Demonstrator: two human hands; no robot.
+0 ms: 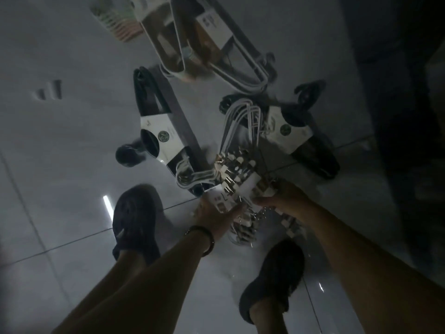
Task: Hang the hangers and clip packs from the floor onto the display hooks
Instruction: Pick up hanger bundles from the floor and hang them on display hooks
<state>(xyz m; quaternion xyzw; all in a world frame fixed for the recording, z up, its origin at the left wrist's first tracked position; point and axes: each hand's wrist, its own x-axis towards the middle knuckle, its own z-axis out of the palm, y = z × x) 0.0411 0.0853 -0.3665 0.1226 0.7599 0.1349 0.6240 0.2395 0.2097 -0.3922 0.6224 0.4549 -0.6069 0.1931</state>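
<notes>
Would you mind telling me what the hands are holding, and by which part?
Both hold the white clip-hanger pack: left hand at its paper label, right hand at the clip end.

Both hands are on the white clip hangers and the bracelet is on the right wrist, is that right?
No. The head view shows the bracelet on the left wrist. The left hand and right hand are both on the white clip hangers.

The clip bundle [240, 174] is between the left hanger pack [166, 138] and the right hanger pack [296, 133]. More hangers [216, 44] lie behind them.
</notes>
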